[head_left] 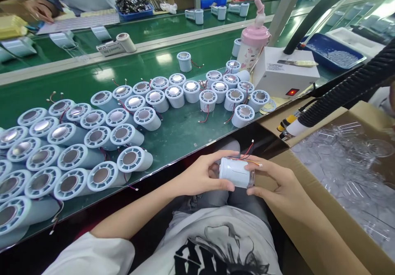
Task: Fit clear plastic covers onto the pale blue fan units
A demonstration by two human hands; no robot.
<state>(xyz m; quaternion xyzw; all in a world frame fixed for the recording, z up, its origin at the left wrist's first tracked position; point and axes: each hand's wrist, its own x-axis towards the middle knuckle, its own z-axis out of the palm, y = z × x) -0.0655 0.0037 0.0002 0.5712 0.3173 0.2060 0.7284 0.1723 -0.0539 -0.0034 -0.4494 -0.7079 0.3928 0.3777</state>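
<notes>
Above my lap, both hands hold a light blue cylindrical housing [235,172] lying on its side. My left hand [205,174] is closed around its left end, thumb along the near side. At the other end, the fingers of my right hand [276,178] close on the housing and a clear plastic piece [252,179] there. Thin red, black and orange wires [249,146] stick out over the top. Beyond the hands, many similar housings [70,155] stand in groups on the green conveyor [185,133], several with wires trailing.
A cardboard box [284,160] of clear plastic parts [342,176] stands at right, under a black ribbed hose [339,90]. A white machine [284,71] with a lit red switch and a pink-lidded bottle [254,40] stand on the conveyor edge. Other people work across the line.
</notes>
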